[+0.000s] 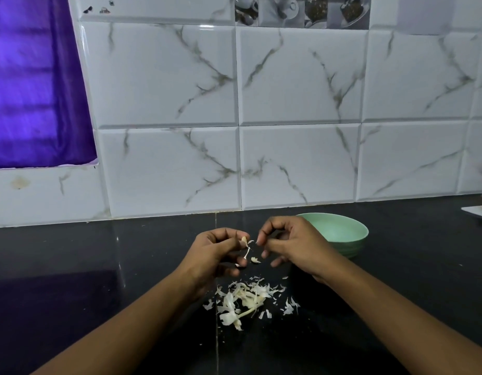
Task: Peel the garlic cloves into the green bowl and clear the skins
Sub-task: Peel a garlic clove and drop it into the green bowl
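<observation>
Blk counter [99, 253] w/ skins [242, 299], marbled tiles [302, 77], purple curtain [31, 90]

view: head-worn wide-angle | stands: near edge of black countertop [72, 253], above it | faces: forward and down, toward far tiled wall [302, 77] | range: close, left hand [216, 255] and right hand [292, 243] low centre | views: one

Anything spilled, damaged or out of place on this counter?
Only the skins, scattered loose on the counter and not yet cleared. The left hand pinches a clove; the bowl stands upright, undamaged.
</observation>
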Action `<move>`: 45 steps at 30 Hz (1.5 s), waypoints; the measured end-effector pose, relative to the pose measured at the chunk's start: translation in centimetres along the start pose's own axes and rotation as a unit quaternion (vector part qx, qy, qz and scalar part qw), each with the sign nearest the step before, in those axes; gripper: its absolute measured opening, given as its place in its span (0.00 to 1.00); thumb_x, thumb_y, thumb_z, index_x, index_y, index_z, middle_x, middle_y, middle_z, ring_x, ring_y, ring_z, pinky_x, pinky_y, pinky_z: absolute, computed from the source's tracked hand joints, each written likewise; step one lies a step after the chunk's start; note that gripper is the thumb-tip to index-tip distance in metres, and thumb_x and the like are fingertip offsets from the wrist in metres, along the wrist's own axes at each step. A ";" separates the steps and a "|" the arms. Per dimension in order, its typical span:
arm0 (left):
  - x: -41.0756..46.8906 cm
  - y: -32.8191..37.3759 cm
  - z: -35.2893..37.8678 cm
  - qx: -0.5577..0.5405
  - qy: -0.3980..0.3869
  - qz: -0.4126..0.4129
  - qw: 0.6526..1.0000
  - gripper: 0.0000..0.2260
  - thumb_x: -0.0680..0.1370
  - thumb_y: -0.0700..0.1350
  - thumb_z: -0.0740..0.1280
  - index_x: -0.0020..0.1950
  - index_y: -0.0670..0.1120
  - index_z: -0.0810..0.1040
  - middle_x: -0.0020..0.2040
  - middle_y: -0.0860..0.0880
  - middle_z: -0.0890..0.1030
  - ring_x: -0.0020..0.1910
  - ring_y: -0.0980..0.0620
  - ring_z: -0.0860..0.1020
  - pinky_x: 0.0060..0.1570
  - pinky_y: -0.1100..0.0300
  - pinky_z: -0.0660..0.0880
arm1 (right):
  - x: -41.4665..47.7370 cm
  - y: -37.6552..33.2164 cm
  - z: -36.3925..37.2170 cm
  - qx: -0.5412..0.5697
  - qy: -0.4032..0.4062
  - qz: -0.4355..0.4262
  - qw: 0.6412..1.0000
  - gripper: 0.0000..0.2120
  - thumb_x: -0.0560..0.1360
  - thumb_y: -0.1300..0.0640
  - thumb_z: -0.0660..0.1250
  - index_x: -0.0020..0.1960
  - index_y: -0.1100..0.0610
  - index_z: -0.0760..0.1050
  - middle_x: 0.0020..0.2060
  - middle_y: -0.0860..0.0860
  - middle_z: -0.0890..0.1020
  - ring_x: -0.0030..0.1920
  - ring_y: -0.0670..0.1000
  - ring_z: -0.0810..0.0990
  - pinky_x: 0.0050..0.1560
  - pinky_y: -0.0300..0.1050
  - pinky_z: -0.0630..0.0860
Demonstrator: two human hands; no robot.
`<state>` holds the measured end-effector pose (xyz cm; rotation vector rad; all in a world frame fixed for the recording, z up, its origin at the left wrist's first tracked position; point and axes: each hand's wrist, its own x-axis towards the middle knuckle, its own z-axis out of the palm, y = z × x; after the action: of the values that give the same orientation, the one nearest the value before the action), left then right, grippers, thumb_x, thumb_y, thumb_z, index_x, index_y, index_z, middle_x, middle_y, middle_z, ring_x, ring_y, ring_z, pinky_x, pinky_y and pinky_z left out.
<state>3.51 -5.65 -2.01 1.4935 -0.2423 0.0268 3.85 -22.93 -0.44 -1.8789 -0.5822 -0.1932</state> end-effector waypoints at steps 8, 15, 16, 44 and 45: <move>-0.3 -0.2 0.4 0.018 -0.002 0.036 0.999 0.05 0.74 0.36 0.69 0.47 0.42 0.82 0.38 0.46 0.82 0.26 0.54 0.77 0.23 0.65 0.70 | 0.4 0.7 0.4 -0.028 0.037 0.019 0.999 0.05 0.74 0.53 0.70 0.41 0.54 0.80 0.33 0.50 0.83 0.31 0.47 0.82 0.31 0.42 0.76; -0.3 -0.5 0.7 0.013 -0.011 0.049 0.999 0.12 0.68 0.42 0.72 0.51 0.42 0.81 0.38 0.46 0.84 0.29 0.53 0.79 0.26 0.64 0.74 | 0.5 1.2 0.5 0.026 0.024 0.036 0.999 0.06 0.74 0.61 0.69 0.38 0.56 0.78 0.28 0.50 0.81 0.29 0.50 0.80 0.28 0.41 0.75; -0.2 -0.5 0.7 0.004 -0.007 0.048 0.999 0.14 0.66 0.42 0.73 0.50 0.41 0.81 0.37 0.46 0.83 0.29 0.53 0.79 0.26 0.64 0.74 | 0.5 1.2 0.7 0.020 0.026 0.030 0.999 0.06 0.74 0.61 0.69 0.38 0.56 0.78 0.28 0.50 0.80 0.29 0.50 0.80 0.28 0.41 0.75; 0.3 -0.3 0.1 -0.035 0.020 0.018 0.999 0.06 0.74 0.36 0.68 0.48 0.43 0.82 0.40 0.47 0.85 0.32 0.55 0.81 0.29 0.63 0.76 | 0.1 -0.2 -0.7 -0.080 0.012 -0.033 0.996 0.10 0.69 0.64 0.74 0.36 0.53 0.76 0.30 0.47 0.80 0.31 0.45 0.80 0.30 0.41 0.77; 0.3 -0.3 0.1 -0.031 0.022 0.020 0.999 0.06 0.74 0.36 0.69 0.48 0.43 0.82 0.39 0.47 0.85 0.32 0.55 0.81 0.29 0.63 0.76 | 0.0 -0.2 -0.6 -0.074 -0.004 -0.030 0.997 0.09 0.71 0.65 0.72 0.38 0.53 0.76 0.33 0.48 0.81 0.34 0.47 0.82 0.32 0.41 0.77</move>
<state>3.84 -5.83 -2.27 1.4252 -0.2349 0.0833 3.88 -23.40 -0.02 -2.0069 -0.6458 -0.2744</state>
